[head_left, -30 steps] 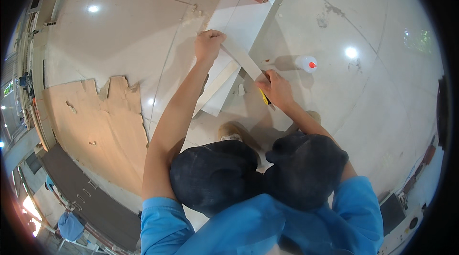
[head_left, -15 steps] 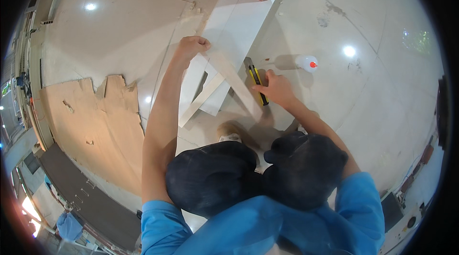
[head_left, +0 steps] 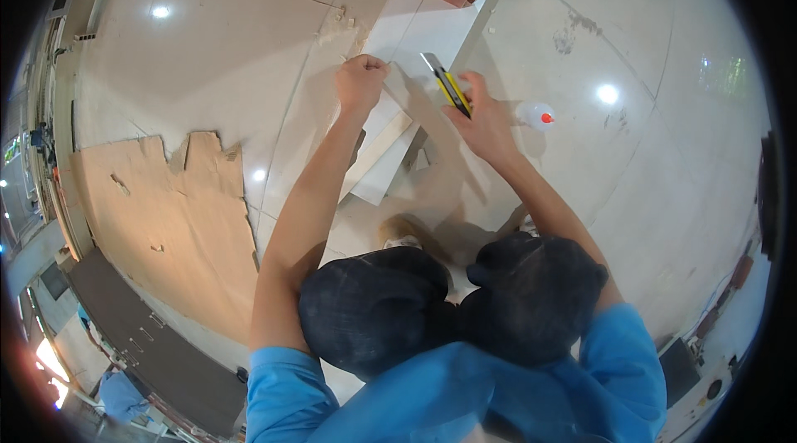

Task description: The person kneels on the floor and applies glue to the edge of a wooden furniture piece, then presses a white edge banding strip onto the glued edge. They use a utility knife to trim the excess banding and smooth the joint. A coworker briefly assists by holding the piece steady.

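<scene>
Left hand pinches the white strip; right hand grips the knife. Best keep the strip taut, blade angled away.

Your knees are crowding the near floor. To your left, the torn brown cardboard sheet is covering tile; to your right, the small white bottle with a red cap is standing beside open glossy floor.

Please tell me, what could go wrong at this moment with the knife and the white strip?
1. The right hand holds the yellow utility knife with its blade out, close to the left hand gripping the white strip; a slip might cut those fingers.
2. The small bottle beside the right hand could be knocked over.
</scene>
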